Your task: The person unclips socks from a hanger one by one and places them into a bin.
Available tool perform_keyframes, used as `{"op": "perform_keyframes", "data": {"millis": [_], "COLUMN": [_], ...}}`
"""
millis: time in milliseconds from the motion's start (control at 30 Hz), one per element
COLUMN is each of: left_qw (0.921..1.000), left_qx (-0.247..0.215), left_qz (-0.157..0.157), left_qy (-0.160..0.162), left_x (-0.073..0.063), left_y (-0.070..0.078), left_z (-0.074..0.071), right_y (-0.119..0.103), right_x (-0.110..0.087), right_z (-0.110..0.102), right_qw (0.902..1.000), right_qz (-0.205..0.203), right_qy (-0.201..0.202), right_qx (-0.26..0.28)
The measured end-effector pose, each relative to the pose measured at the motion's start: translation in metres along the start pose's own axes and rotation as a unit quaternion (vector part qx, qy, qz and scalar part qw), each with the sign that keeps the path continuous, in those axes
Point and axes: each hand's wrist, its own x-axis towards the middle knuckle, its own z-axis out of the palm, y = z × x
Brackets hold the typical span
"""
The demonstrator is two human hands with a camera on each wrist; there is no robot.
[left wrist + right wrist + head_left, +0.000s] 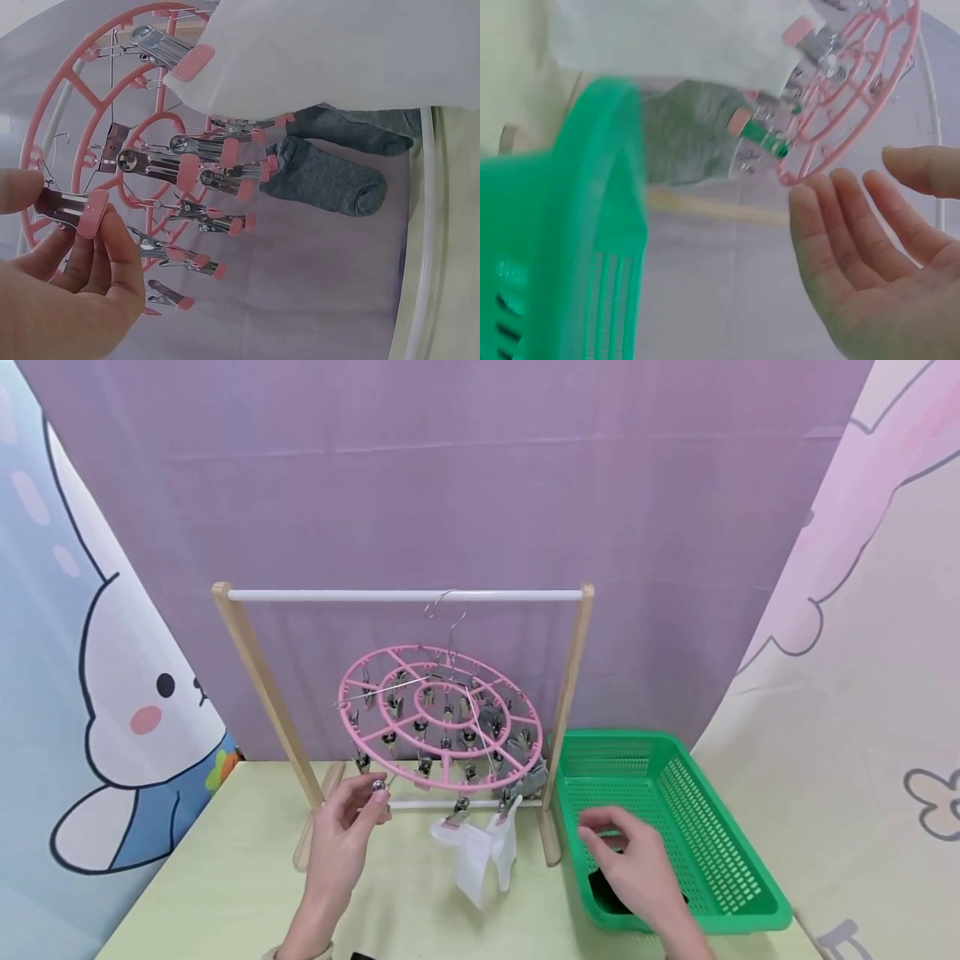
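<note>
My left hand (333, 843) is at the front left of a round pink clip hanger (446, 768). Its thumb and fingers pinch a metal clip (71, 210) with pink tips. White cloth pieces (472, 864), possibly socks, hang from clips at the hanger's front right. Grey socks (330, 180) hang farther back. My right hand (633, 864), fingers loosely bent and holding nothing, hovers over the near left part of a green basket (750, 852). Beneath that hand lies a black cloth item (606, 893), partly hidden by it.
The hanger's hook hangs on the white bar (337, 596) of a wooden-sided stand (258, 677). Several unused clips dangle from the pink rings. A purple curtain (480, 510) stands behind. A small dark object (362, 957) shows at the bottom edge of the head view.
</note>
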Motion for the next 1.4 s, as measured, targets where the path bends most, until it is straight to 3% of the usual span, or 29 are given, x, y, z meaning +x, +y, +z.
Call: {"op": "perform_keyframes", "data": {"millis": [233, 500, 767, 1400], "left_qw": [0.9999, 0.9998, 0.9997, 0.9995], "left_qx": [0.0, 0.003, -0.003, 0.011], "left_qz": [0.006, 0.008, 0.013, 0.02], "left_qy": [-0.009, -0.016, -0.023, -0.022], "left_x": [-0.001, -0.001, -0.002, -0.004], "left_y": [0.0, -0.001, 0.0, 0.002], "left_z": [0.002, 0.002, 0.002, 0.003], "right_y": [-0.011, -0.014, -0.014, -0.026], "right_x": [0.001, 0.006, 0.007, 0.009], "right_z": [0.02, 0.056, 0.08, 0.101], "right_qw": [0.9986, 0.9932, 0.9893, 0.9876], "right_qz": [-0.016, -0.065, -0.061, -0.055], "right_qy": [-0.013, -0.079, -0.101, -0.115], "right_qx": [0.049, 0.055, 0.086, 0.091]}}
